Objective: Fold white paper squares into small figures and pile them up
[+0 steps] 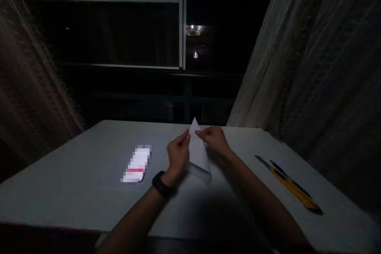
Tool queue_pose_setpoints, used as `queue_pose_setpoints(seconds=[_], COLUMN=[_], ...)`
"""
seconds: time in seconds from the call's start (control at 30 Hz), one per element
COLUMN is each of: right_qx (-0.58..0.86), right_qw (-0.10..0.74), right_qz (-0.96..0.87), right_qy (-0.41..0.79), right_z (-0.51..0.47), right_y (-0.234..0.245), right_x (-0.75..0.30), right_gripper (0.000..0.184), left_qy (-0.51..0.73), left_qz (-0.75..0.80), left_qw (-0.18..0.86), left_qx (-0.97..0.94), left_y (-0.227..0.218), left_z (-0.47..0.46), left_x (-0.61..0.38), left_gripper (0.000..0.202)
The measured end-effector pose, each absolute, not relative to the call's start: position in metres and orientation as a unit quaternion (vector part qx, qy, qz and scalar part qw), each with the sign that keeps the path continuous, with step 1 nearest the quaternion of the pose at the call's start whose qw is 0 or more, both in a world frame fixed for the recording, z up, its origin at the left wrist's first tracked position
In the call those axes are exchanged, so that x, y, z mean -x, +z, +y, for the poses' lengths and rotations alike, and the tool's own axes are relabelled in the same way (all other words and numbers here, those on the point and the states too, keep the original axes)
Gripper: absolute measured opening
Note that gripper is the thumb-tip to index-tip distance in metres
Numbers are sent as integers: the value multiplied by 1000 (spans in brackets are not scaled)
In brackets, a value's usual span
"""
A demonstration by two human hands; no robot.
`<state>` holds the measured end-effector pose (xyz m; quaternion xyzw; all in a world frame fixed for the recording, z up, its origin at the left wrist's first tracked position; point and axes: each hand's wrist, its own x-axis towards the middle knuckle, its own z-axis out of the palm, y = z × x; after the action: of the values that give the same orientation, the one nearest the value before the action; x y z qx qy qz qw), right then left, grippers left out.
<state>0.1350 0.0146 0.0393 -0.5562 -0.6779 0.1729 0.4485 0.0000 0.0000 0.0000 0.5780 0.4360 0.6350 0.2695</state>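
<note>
A folded white sheet of paper (199, 154) with a pointed far tip lies on the pale table (74, 174). My left hand (177, 154), with a dark band on its wrist, pinches the paper's left edge near the tip. My right hand (214, 139) pinches the right edge just across from it. Both hands have fingers pressed together on the paper. The room is dim.
A small white card with a red stripe (137, 164) lies left of the hands. A yellow utility knife (290, 184) and a dark pen lie at the right. Curtains hang on both sides, and a dark window stands behind the table.
</note>
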Motion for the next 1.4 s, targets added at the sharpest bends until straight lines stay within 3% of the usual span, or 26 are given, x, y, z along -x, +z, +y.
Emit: queue_pose_setpoints(seconds=[0.77, 1.1, 1.4], right_qx=[528, 517, 490], right_qw=[496, 446, 434], right_qz=[-642, -685, -695], right_qy=[251, 256, 298], right_z=[4, -4, -8], right_y=[13, 16, 10], right_x=[-154, -162, -151], right_gripper=[35, 35, 33], left_qy=[635, 506, 510], left_qz=[432, 327, 328], left_qw=[320, 601, 656], left_qx=[-555, -525, -450], left_y=[1, 16, 14], left_z=[2, 4, 15], left_x=[-4, 1, 2], left_gripper=[32, 40, 35])
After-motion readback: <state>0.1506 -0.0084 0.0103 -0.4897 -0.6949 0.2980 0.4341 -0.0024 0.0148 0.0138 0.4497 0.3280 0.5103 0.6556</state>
